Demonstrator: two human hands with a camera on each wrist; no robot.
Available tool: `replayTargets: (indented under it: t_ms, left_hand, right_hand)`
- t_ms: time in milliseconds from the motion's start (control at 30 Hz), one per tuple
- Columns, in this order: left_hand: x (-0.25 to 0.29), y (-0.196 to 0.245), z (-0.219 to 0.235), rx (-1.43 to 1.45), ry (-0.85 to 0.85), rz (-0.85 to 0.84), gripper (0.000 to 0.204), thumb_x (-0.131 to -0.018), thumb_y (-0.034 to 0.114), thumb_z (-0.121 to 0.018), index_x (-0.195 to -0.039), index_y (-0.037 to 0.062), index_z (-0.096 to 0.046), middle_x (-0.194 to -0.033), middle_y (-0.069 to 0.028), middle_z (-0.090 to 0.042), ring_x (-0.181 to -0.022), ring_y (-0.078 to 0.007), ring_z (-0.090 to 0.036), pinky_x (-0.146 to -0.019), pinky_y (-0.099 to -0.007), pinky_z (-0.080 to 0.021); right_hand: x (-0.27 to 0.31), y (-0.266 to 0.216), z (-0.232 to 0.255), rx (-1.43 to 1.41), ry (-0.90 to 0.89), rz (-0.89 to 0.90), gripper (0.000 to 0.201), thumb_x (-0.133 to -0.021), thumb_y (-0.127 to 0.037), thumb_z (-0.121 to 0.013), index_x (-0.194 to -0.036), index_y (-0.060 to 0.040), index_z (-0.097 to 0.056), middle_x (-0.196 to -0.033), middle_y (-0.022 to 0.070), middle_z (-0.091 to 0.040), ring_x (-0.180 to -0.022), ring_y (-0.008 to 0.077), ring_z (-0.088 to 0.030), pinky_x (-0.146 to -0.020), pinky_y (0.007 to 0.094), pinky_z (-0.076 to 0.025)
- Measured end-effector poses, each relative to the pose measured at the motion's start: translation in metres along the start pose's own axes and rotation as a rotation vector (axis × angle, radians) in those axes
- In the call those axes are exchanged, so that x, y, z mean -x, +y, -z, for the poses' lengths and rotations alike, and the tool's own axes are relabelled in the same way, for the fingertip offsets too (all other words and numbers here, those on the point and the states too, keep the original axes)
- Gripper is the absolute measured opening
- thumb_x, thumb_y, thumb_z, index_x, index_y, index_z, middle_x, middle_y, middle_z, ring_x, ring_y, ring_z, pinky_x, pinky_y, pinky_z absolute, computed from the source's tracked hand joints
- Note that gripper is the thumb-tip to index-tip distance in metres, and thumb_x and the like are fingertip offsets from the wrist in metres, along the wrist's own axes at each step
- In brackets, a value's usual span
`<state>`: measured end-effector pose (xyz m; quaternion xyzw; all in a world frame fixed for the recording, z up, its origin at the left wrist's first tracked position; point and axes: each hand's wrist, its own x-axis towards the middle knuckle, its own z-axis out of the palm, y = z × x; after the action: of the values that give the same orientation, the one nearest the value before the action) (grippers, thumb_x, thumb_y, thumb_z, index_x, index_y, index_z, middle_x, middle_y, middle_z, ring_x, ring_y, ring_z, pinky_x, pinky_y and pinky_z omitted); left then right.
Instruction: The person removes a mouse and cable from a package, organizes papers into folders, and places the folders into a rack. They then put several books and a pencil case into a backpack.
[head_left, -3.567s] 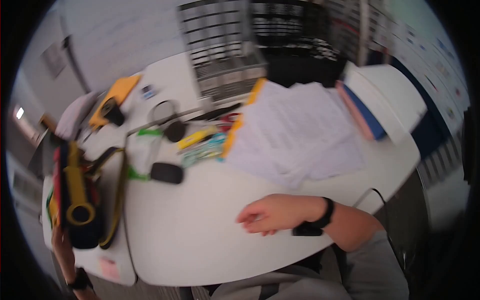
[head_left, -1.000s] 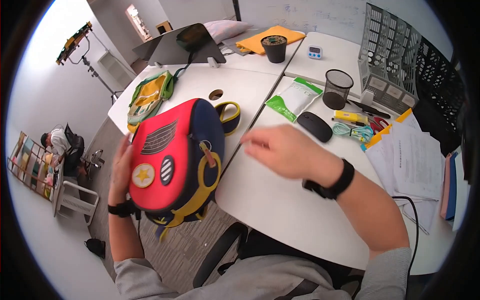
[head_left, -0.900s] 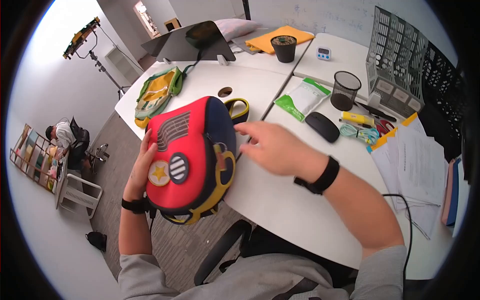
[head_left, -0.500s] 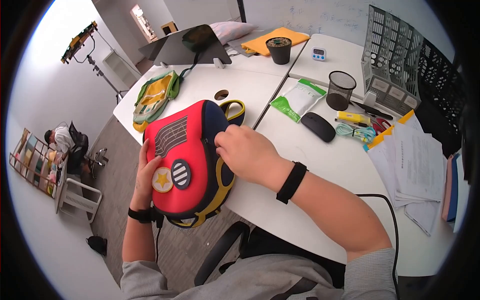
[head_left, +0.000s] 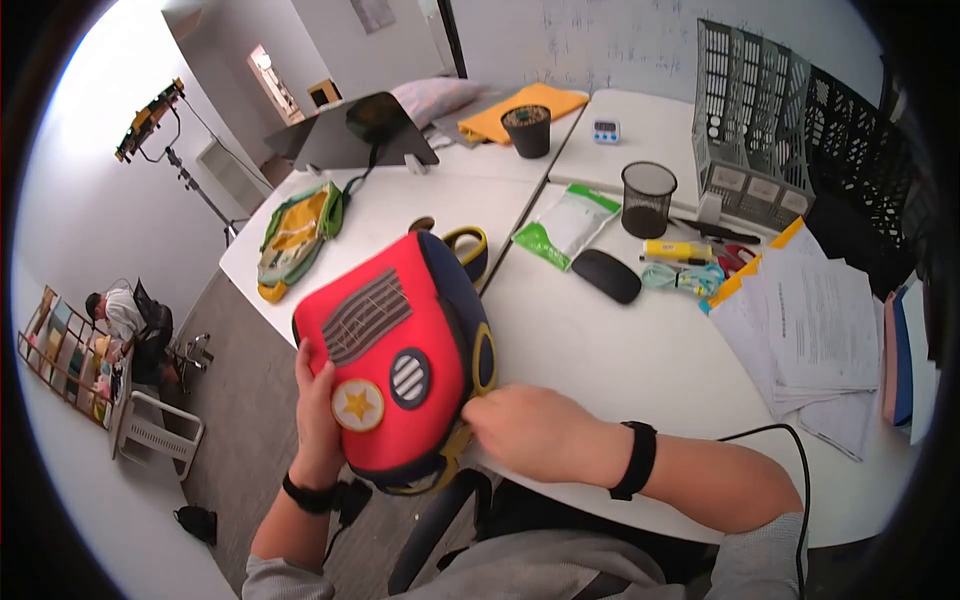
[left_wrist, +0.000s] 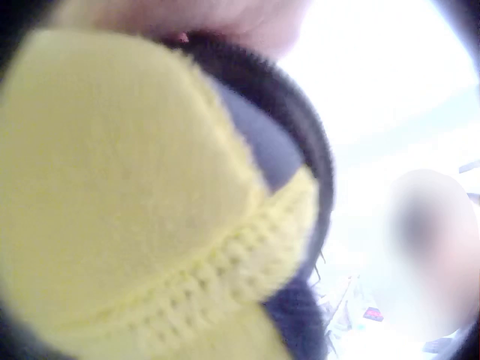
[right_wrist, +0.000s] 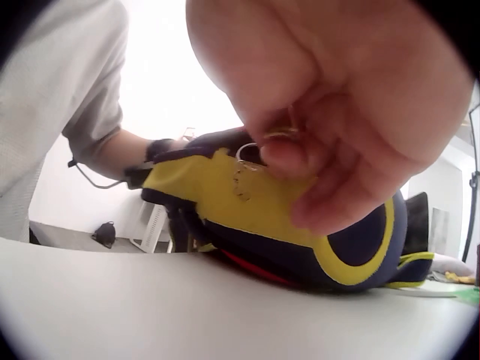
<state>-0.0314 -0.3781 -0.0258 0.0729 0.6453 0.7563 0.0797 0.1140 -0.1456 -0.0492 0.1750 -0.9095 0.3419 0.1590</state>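
The red-and-navy backpack (head_left: pixel 382 310) is between the hands at the worktop's (head_left: pixel 590 350) near edge, its long axis running away from the person, far end leaning left. The left hand (head_left: pixel 318 425) holds its left side; the right hand (head_left: pixel 530 432), against the navy side, pinches what seems a zip pull (right_wrist: pixel 282 134).

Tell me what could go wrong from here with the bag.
The bag appears to jut past the edge of the table, so it might tip off if the left hand slackens. The right hand seems to pinch the small ring pull, which could slip free. The cable hanging near the left hand might snag.
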Motion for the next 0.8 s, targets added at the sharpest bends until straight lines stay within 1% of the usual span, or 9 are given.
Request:
replayTargets:
  t_ms: [233, 300, 367, 400, 433, 500, 533, 600, 800]
  left_hand:
    - [0.075, 0.01, -0.015, -0.134, -0.523, 0.171, 0.081, -0.1, 0.03, -0.057, -0.162, 0.0157, -0.006, -0.161, -0.007, -0.025, -0.14, -0.0286, -0.04, -0.106, -0.0483, -0.046]
    - [0.076, 0.007, -0.015, -0.162, -0.59, 0.15, 0.085, -0.098, 0.025, -0.061, -0.161, 0.0133, -0.004, -0.158, -0.0163, -0.029, -0.132, -0.0301, -0.05, -0.1, -0.0448, -0.05]
    - [0.071, 0.015, -0.024, -0.659, -0.76, -0.096, 0.091, -0.096, 0.022, -0.065, -0.16, 0.008, -0.002, -0.159, -0.0187, -0.021, -0.129, -0.0318, -0.052, -0.098, -0.0444, -0.05]
    - [0.079, 0.03, -0.038, -0.816, -0.649, -0.263, 0.076, -0.093, 0.02, -0.069, -0.154, 0.0001, -0.028, -0.141, -0.0222, -0.048, -0.112, -0.0302, -0.065, -0.089, -0.0396, -0.054]
    - [0.078, 0.051, -0.044, -0.812, -0.658, -0.263, 0.076, -0.093, 0.02, -0.069, -0.154, 0.0001, -0.028, -0.141, -0.0222, -0.048, -0.112, -0.0302, -0.065, -0.089, -0.0396, -0.054]
    - [0.067, 0.087, -0.049, -1.236, -0.794, -0.196, 0.048, -0.09, 0.018, -0.071, -0.132, -0.0022, -0.058, -0.102, -0.0161, -0.069, -0.089, -0.0261, -0.072, -0.076, -0.0342, -0.057]
    - [0.063, 0.091, -0.057, -1.159, -0.783, -0.549, 0.027, -0.087, 0.016, -0.073, -0.109, 0.0005, -0.07, -0.07, -0.0067, -0.066, -0.068, -0.0245, -0.07, -0.063, -0.033, -0.055]
    - [0.048, 0.112, -0.092, -1.215, -1.002, -0.94, 0.032, -0.084, 0.012, -0.074, -0.113, 0.0013, -0.069, -0.088, -0.013, -0.07, -0.077, -0.0261, -0.071, -0.068, -0.035, -0.055]
    - [-0.036, 0.032, -0.22, -0.959, -1.34, -1.461, 0.029, -0.09, 0.019, -0.061, -0.115, 0.0056, -0.07, -0.108, -0.0118, -0.067, -0.114, -0.0289, -0.057, -0.1, -0.0404, -0.046]
  right_hand:
    - [0.014, 0.035, 0.067, 0.043, 0.336, -0.383, 0.019, -0.093, -0.014, -0.051, -0.095, 0.0017, -0.062, -0.088, 0.0239, -0.068, -0.083, 0.0432, -0.066, -0.075, 0.0519, -0.053]
    - [0.031, 0.034, 0.085, 0.109, 0.293, -0.497, 0.019, -0.094, -0.015, -0.052, -0.096, 0.0006, -0.063, -0.087, 0.0236, -0.068, -0.083, 0.0429, -0.066, -0.076, 0.0518, -0.052]
    - [0.05, 0.024, 0.098, 0.198, 0.246, -0.515, 0.018, -0.095, -0.016, -0.053, -0.097, -0.0001, -0.062, -0.087, 0.0224, -0.068, -0.084, 0.0424, -0.065, -0.076, 0.0513, -0.051]
    - [0.061, 0.021, 0.102, 0.2, 0.247, -0.526, 0.018, -0.095, -0.016, -0.053, -0.097, -0.0001, -0.062, -0.087, 0.0224, -0.068, -0.084, 0.0424, -0.065, -0.076, 0.0513, -0.051]
    - [0.071, 0.019, 0.104, 0.225, 0.234, -0.504, 0.018, -0.095, -0.016, -0.053, -0.098, -0.0004, -0.063, -0.087, 0.022, -0.067, -0.085, 0.0422, -0.065, -0.076, 0.0507, -0.051]
    - [0.084, 0.018, 0.108, 0.254, 0.209, -0.479, 0.018, -0.095, -0.016, -0.053, -0.099, -0.0006, -0.063, -0.087, 0.0215, -0.067, -0.086, 0.0421, -0.064, -0.076, 0.0501, -0.051]
    - [0.087, 0.018, 0.11, 0.25, 0.207, -0.464, 0.018, -0.095, -0.015, -0.053, -0.1, -0.0008, -0.063, -0.088, 0.0216, -0.067, -0.086, 0.0423, -0.064, -0.076, 0.0497, -0.051]
    - [0.082, 0.014, 0.112, 0.258, 0.188, -0.425, 0.019, -0.095, -0.015, -0.053, -0.102, -0.001, -0.063, -0.089, 0.0218, -0.067, -0.086, 0.0425, -0.064, -0.076, 0.0494, -0.051]
    - [0.072, 0.0, 0.11, 0.162, 0.012, -0.572, 0.02, -0.094, -0.015, -0.054, -0.102, -0.002, -0.066, -0.09, 0.0226, -0.068, -0.087, 0.0442, -0.064, -0.078, 0.0486, -0.053]
